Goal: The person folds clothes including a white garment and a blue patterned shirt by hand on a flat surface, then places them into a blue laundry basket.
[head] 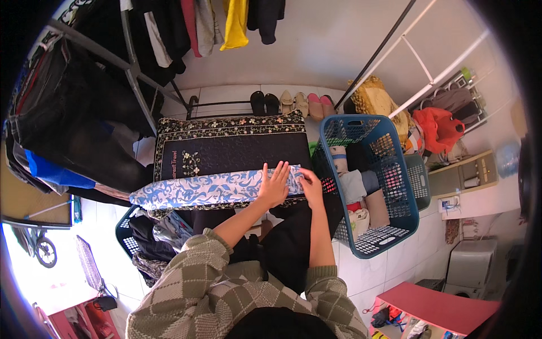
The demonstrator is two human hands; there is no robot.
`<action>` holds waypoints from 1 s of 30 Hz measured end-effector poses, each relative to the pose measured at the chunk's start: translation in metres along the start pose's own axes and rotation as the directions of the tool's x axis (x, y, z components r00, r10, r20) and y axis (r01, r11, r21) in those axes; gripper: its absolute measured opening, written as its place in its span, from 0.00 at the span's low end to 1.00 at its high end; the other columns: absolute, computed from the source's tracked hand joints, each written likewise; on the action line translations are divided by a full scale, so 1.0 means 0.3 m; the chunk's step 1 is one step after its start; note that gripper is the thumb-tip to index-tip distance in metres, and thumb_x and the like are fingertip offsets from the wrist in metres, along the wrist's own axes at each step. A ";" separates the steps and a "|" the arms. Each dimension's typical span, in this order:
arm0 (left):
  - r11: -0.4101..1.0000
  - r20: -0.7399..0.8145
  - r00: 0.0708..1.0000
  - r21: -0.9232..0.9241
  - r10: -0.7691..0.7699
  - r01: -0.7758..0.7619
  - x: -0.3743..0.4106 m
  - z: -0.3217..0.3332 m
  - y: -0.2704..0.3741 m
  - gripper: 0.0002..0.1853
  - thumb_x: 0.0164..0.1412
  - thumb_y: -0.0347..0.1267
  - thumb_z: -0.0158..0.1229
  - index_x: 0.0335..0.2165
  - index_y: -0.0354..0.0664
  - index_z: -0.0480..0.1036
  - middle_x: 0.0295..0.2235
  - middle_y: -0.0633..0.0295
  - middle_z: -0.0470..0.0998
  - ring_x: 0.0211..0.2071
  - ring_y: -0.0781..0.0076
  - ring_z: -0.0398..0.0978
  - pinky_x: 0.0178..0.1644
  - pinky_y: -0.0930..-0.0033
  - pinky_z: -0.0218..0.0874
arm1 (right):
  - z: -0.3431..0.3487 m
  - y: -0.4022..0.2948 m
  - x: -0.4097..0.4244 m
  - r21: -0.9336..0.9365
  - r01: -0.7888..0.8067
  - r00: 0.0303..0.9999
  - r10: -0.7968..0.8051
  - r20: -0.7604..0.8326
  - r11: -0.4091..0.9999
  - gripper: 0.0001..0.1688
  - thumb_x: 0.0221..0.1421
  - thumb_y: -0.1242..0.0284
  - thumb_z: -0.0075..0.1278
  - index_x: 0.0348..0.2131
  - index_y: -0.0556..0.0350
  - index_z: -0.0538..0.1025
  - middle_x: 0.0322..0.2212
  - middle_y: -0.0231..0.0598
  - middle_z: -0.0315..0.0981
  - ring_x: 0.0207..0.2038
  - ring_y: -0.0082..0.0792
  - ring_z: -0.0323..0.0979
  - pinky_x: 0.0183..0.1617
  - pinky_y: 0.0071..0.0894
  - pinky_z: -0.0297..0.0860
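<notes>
A white cloth with a blue floral pattern [203, 189] lies folded into a long strip across the near part of a black mat with a flowered border [233, 148]. My left hand [275, 185] rests flat on the strip, right of its middle, fingers extended. At the strip's right end is my right hand [310, 186], its fingers bent and its thumb and fingertips on the cloth's edge. The strip's left end tapers and reaches past the mat's left edge.
Right of the mat stands a blue plastic basket [360, 250] with rolled clothes. Another basket [123, 224] of loose clothes is at the lower left. Dark trousers [80, 114] hang from a metal rack at the left. Several shoes [286, 102] line the wall.
</notes>
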State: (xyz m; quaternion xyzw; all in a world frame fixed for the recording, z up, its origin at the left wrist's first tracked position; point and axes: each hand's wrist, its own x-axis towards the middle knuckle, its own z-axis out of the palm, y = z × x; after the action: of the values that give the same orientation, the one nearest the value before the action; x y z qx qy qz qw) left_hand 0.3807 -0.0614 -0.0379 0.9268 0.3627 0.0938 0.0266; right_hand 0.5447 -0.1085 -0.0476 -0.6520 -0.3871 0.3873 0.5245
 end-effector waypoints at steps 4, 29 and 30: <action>0.999 -0.012 1.000 0.047 -0.028 0.028 0.044 0.022 0.065 0.35 0.55 0.42 0.43 0.59 0.36 0.52 0.63 0.58 0.46 0.65 0.63 0.39 0.62 0.34 0.28 | -0.024 -0.059 0.015 0.103 -0.071 0.995 0.078 -0.064 0.992 0.23 0.48 0.81 0.54 0.46 0.56 0.70 0.37 0.40 0.72 0.36 0.24 0.70 0.37 0.22 0.68; 0.276 0.355 0.782 -0.794 -0.512 0.541 0.161 -0.029 0.015 0.28 0.55 0.52 0.50 0.32 0.35 0.74 0.27 0.49 0.78 0.32 0.52 0.77 0.39 0.60 0.66 | 0.103 -0.134 -0.149 -0.688 0.547 0.775 -0.599 0.202 0.476 0.20 0.43 0.78 0.55 0.40 0.58 0.71 0.44 0.41 0.69 0.44 0.44 0.66 0.48 0.40 0.63; 0.255 0.393 0.768 -0.782 -0.506 0.568 0.164 -0.017 -0.005 0.26 0.53 0.50 0.54 0.31 0.34 0.75 0.26 0.48 0.78 0.32 0.52 0.77 0.38 0.60 0.66 | 0.114 -0.142 -0.151 -0.654 0.564 0.774 -0.599 0.207 0.503 0.20 0.42 0.78 0.55 0.40 0.58 0.71 0.44 0.42 0.69 0.43 0.45 0.67 0.48 0.40 0.64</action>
State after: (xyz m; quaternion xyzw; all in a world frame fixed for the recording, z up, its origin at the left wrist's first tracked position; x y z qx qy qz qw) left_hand 0.4143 -0.0271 -0.0255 0.5998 0.5533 0.2210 0.5341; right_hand 0.4913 -0.1303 -0.0062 -0.6376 -0.6846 0.0018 0.3533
